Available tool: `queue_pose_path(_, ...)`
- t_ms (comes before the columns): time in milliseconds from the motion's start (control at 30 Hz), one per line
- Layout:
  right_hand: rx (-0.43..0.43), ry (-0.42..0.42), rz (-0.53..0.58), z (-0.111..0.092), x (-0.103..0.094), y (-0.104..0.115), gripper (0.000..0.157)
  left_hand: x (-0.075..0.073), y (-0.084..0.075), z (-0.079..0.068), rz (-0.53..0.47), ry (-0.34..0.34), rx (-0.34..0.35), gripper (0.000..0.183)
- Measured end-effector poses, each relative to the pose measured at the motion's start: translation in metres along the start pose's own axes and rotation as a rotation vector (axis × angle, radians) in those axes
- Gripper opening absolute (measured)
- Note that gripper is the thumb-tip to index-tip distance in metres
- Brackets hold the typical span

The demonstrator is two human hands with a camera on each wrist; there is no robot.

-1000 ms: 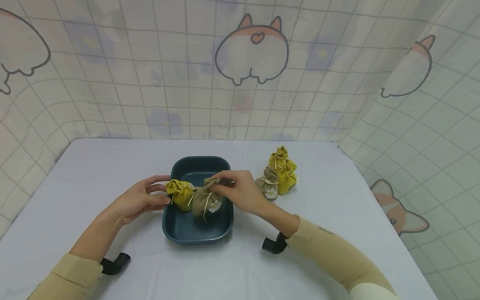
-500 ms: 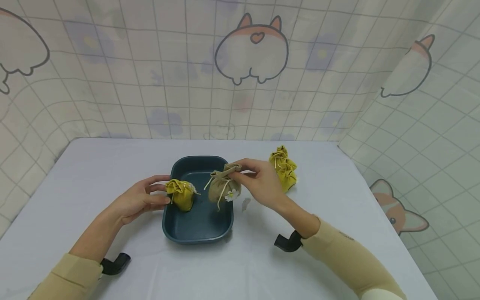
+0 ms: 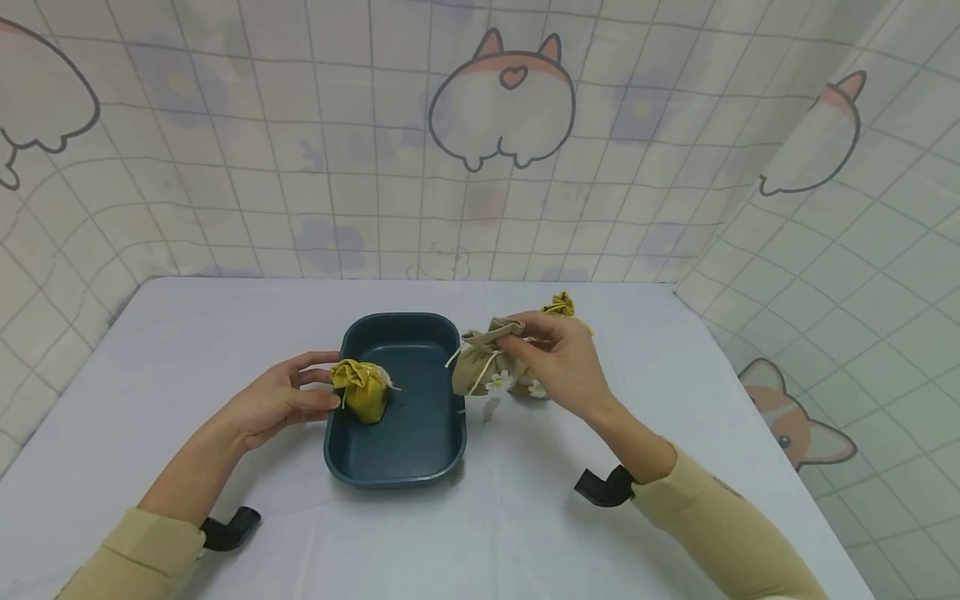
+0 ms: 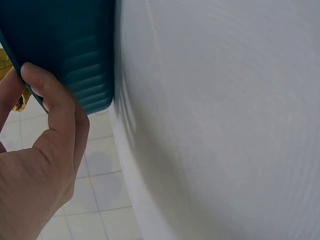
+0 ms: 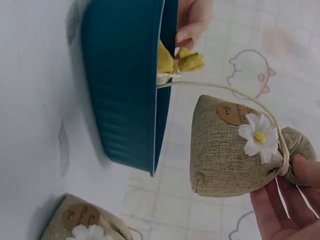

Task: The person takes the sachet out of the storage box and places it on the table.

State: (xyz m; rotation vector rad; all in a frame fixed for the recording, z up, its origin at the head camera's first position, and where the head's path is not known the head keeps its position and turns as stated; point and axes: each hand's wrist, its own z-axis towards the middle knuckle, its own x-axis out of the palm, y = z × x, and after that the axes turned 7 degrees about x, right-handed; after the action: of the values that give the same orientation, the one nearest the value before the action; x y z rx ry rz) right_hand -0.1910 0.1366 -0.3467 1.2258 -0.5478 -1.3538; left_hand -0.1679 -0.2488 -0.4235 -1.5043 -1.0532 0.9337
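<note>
In the head view my left hand [image 3: 285, 398] holds the left rim of a dark teal storage bin [image 3: 450, 450]; in the left wrist view its fingers [image 4: 60, 105] lie along the ridged outer wall. A yellow drawstring sachet [image 3: 366, 396] sits inside the bin beside that hand. My right hand [image 3: 562, 358] pinches the gathered neck of a beige linen sachet [image 3: 480, 367], just off the bin's right side. It hangs in the air, tilted, with a white daisy and a brown tag [image 5: 232, 113] showing in the right wrist view.
A second beige sachet [image 5: 82, 225] stands on the white tabletop below the right hand. Behind that hand, a yellow sachet [image 3: 559, 304] shows its top; the rest of the group is mostly covered. A patterned curtain [image 3: 502, 217] stands behind the table.
My right hand has lifted the beige sachet out of the bin and carried it right, past the rim. The left hand, the bin and the yellow sachet inside stay in place.
</note>
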Motion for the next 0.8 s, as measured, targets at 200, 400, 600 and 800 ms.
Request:
queue_pose_path(200,0.007,-0.036,-0.031,-0.003,-0.012,-0.004,0.016,0.0,0.0,-0.001,0.001,-0.005,-0.005,0.086)
queue_pose_path(400,0.04,-0.066,-0.034,-0.01,-0.024,-0.004,0.015,0.0,0.0,-0.002,-0.011,-0.004,-0.002,0.086)
queue_pose_path(600,0.073,-0.077,-0.055,-0.018,-0.039,-0.009,0.015,0.001,0.0,-0.002,-0.025,-0.006,-0.002,0.086)
queue_pose_path(800,0.111,-0.102,-0.089,-0.028,-0.054,-0.021,0.014,0.001,-0.001,-0.001,-0.018,-0.006,-0.001,0.086)
